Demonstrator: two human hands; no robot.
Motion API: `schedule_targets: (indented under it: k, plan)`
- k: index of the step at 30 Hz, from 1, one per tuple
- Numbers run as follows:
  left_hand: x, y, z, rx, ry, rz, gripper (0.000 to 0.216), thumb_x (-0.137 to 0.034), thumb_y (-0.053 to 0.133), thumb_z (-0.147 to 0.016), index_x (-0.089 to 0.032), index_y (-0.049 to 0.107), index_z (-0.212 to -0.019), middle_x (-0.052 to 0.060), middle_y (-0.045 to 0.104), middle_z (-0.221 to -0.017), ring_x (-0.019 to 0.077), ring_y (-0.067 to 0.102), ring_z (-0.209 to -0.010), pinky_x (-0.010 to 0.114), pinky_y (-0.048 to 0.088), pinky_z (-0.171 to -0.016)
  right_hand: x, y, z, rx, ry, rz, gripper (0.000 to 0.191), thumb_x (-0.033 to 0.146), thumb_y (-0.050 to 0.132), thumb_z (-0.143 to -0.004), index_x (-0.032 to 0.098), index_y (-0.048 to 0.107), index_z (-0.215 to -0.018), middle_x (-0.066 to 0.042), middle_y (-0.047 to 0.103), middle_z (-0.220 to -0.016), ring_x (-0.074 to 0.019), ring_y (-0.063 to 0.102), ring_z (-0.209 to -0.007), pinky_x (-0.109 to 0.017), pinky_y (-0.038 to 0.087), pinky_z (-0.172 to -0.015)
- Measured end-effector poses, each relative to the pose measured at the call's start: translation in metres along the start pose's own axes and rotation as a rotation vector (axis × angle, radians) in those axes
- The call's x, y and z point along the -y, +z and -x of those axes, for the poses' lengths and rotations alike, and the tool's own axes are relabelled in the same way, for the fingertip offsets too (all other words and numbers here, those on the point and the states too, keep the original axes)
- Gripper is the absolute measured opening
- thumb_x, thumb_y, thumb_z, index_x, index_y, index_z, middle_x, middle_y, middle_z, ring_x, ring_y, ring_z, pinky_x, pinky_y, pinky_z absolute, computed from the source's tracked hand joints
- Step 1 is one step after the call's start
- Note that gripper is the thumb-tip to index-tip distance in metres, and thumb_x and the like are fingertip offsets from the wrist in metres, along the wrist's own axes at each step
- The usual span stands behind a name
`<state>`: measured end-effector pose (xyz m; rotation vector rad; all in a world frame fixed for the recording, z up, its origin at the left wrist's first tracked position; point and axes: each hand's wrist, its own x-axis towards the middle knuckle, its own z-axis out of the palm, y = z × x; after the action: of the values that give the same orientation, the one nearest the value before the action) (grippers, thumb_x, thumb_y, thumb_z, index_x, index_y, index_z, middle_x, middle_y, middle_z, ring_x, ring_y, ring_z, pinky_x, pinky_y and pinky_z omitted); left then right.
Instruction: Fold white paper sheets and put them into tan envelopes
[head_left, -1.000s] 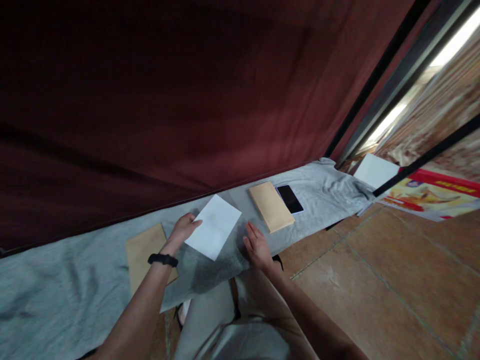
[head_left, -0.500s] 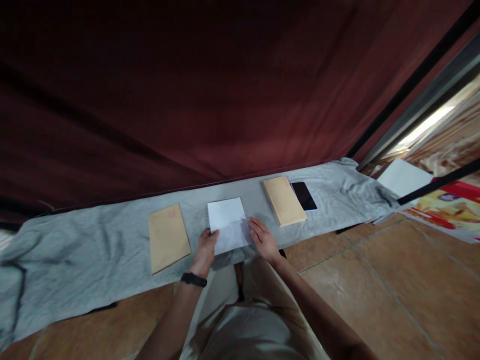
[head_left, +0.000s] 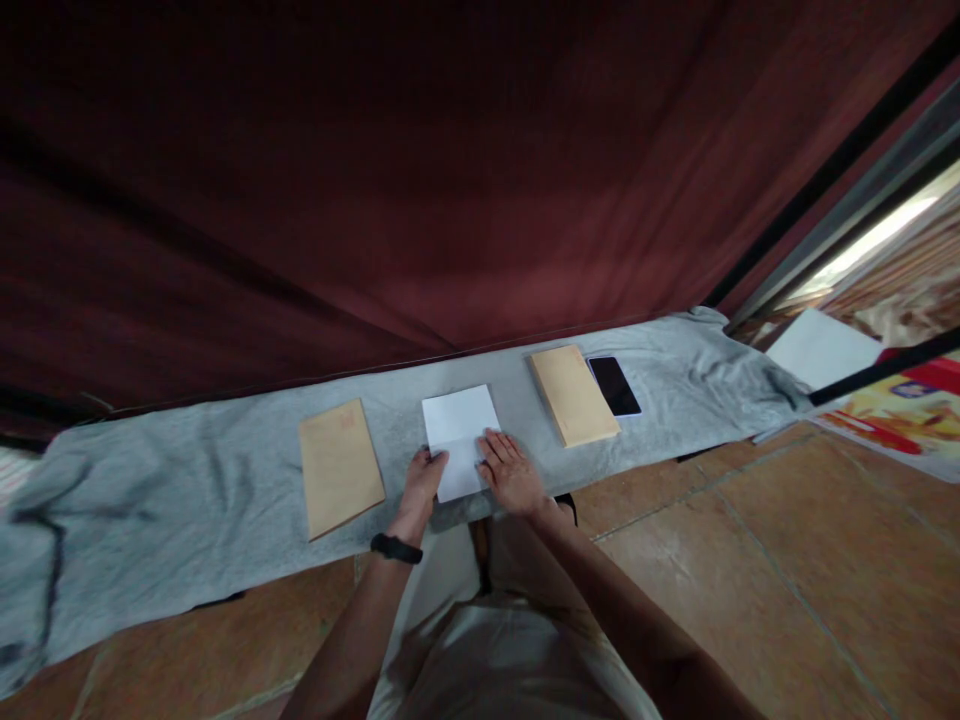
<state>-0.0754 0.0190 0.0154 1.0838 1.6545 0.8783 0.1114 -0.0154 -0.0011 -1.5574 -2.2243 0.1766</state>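
Observation:
A white sheet of paper (head_left: 459, 425) lies on a grey cloth (head_left: 187, 490) spread along the floor in front of me. My left hand (head_left: 424, 478), with a black band on the wrist, pinches the sheet's near left corner. My right hand (head_left: 510, 470) rests flat on the sheet's near right part, fingers stretched out. A brown envelope (head_left: 339, 465) lies left of the sheet. A second brown envelope (head_left: 574, 394) lies to the right, with a dark phone (head_left: 614, 385) beside it.
A dark red curtain (head_left: 375, 180) hangs right behind the cloth. Brown floor tiles (head_left: 750, 560) spread to the right. At the far right lie a white sheet (head_left: 821, 348) and a colourful poster (head_left: 900, 410) behind a black bar. My knees are below the hands.
The white sheet, held up at an angle in my left hand a second ago, now lies flat on the cloth. My right hand has moved onto it. The view swung to face the cloth squarely.

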Motion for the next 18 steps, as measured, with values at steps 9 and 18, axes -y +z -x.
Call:
schedule_targets:
  k: [9,18]
  plan:
    - [-0.025,0.023,0.022,0.029,0.504,-0.531,0.044,-0.038,0.043,-0.099,-0.020,0.051,-0.139,0.015,0.045,-0.156,0.0286,0.032,-0.151,0.048,0.026,-0.123,-0.002,0.004,0.005,0.007,-0.015,0.030,0.054,0.034,0.052,-0.101,0.016,0.046,-0.152,-0.013,0.040,-0.160,-0.0276,0.039,-0.147,-0.050,0.027,-0.123]
    - [-0.023,0.059,-0.036,0.269,0.880,-0.949,0.052,-0.040,0.030,-0.105,-0.022,0.048,-0.150,0.007,0.044,-0.159,0.0230,0.030,-0.152,0.049,0.022,-0.126,-0.001,0.010,0.005,-0.008,0.002,0.077,0.050,0.036,0.053,-0.100,0.015,0.054,-0.145,-0.018,0.054,-0.149,-0.0305,0.043,-0.143,-0.054,0.026,-0.123]
